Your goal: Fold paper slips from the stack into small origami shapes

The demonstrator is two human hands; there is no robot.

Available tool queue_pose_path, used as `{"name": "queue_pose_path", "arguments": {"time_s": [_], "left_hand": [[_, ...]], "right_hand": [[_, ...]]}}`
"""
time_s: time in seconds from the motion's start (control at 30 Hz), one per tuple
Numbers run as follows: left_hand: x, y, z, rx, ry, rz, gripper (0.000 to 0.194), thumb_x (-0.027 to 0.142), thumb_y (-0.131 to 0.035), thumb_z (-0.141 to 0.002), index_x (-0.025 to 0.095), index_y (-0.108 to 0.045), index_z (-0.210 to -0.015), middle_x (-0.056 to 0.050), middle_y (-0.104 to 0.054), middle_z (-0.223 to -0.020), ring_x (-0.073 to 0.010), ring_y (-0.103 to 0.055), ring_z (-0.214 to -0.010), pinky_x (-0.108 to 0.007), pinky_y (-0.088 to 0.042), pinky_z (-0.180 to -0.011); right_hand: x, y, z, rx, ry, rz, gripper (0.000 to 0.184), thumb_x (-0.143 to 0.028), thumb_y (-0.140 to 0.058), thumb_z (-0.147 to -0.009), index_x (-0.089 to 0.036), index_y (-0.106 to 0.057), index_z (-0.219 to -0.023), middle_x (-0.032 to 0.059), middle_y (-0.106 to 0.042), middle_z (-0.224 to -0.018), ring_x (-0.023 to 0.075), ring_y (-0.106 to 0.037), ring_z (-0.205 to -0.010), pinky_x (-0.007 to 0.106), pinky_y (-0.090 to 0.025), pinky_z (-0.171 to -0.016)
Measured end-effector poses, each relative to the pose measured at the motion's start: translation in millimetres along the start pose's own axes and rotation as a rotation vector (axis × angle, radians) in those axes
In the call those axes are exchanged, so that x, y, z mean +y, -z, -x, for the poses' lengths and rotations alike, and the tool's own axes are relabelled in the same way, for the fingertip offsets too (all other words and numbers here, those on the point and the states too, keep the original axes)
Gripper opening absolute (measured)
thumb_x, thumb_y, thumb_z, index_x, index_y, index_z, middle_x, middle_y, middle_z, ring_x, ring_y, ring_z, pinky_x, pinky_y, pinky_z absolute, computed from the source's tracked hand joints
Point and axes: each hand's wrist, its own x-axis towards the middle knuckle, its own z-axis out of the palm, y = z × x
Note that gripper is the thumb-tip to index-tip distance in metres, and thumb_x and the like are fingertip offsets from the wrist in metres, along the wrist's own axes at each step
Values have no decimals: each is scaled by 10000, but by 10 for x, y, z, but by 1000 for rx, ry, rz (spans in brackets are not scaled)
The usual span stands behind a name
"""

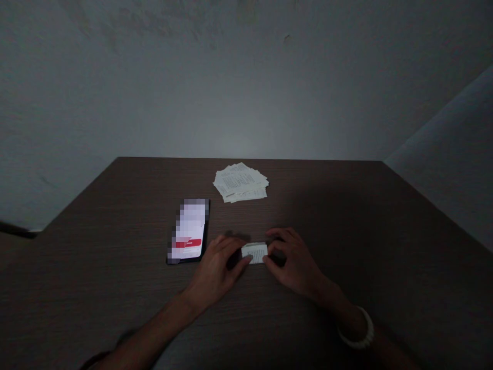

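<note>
Between my two hands is a small folded piece of printed paper (254,253), low over the dark table and close to its surface. My left hand (219,262) pinches the paper's left end between thumb and fingers. At the right end, my right hand (295,262) grips it the same way, its other fingers curled above. Dark lines of print show on the face of the paper. A pale bracelet circles my right wrist. Whether the paper touches the table, I cannot tell.
A loose pile of printed paper sheets (241,182) lies beyond my hands near the table's back edge. Left of my left hand rests a phone (192,226) with a lit, partly blurred screen. The dark wooden table (134,205) meets a grey wall (239,92).
</note>
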Motion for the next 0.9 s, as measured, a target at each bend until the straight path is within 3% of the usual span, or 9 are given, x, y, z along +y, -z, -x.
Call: {"name": "queue_pose_path", "arguments": {"time_s": [0.2, 0.57, 0.7, 0.9], "left_hand": [[-13, -39, -46, 17, -69, -66, 205, 226, -570, -898, 184, -604, -1095, -77, -654, -1077, -239, -579, -987, -454, -480, -880], [26, -22, -63, -47, -72, -108, 174, 240, -539, -926, 172, -623, -1063, -86, -622, -1066, -249, -539, -990, -448, -478, -868], [45, -23, -61, -56, -74, -128, 235, 247, -555, -916, 180, -595, -1138, -92, -601, -1070, -255, -526, -996, -446, -479, -860], [57, -38, -51, -69, -34, -173, 285, 252, -563, -898, 187, -575, -1175, -98, -529, -1058, -262, -510, -977, -439, -478, -849]], "right_hand": [[-21, -3, -14, 17, 4, 10, 319, -193, -646, -770, -218, -570, -1078, 80, -613, -1113, 262, -538, -1053, 455, -428, -925], [-18, -7, -16, -14, 15, 72, 239, -201, -609, -816, -219, -606, -1054, 80, -601, -1120, 262, -534, -1044, 456, -431, -913], [-20, -12, -12, -18, 16, 83, 216, -200, -593, -826, -218, -618, -1039, 83, -598, -1125, 264, -537, -1041, 463, -435, -912], [-42, -7, -15, -30, -2, 93, 332, -227, -608, -821, -228, -593, -1152, 88, -589, -1151, 277, -523, -1067, 475, -432, -930]]}}
